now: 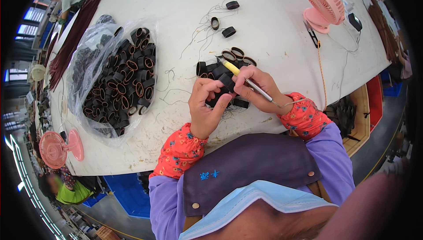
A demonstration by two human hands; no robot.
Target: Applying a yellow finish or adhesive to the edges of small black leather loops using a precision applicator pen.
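Observation:
My right hand point(260, 88) is closed around a pen-shaped tool point(232, 67) with a yellow front part and a silver body; its tip points away to the upper left. A thin cord trails from the tool's back end past my right wrist. My left hand point(206, 103) has its fingers curled, fingertips at a black leather-like loop point(227, 81) held up between both hands. Under and beyond my hands lies a small pile of similar black loops point(236, 53), some with tan inner sides. Fine loose threads lie around the pile.
A clear plastic bag point(155, 70) full of black loops sits left on the white table point(264, 2). Three threaded loops point(228, 32) lie farther off. Pink fans point(324, 4) stand right and left. Thread snips point(311, 34) hang on an orange cord. Brown strips point(77, 37) lie far left; two people work nearby.

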